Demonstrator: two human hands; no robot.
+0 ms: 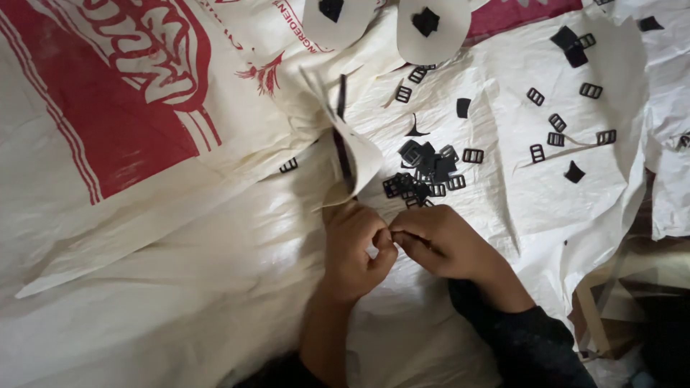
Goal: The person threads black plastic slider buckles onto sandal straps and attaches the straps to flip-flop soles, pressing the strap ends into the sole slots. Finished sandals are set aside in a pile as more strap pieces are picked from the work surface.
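My left hand (356,248) and my right hand (438,241) meet fingertip to fingertip low in the middle of the view, pinching something small between them; the hands hide what it is. Just above my left hand a curved white piece (359,162) with a black strap along it curls upward and touches that hand. A pile of small black plastic buckles (424,172) and black fabric bits lies directly above my fingers. A white woven sack sheet (215,273) covers the surface under everything.
Loose black buckles (557,122) are scattered at the upper right. Two white rounded pieces (431,29) with black patches lie at the top edge. Red print (122,108) marks the sheet's upper left. A dark gap with brown objects (632,302) shows at the lower right.
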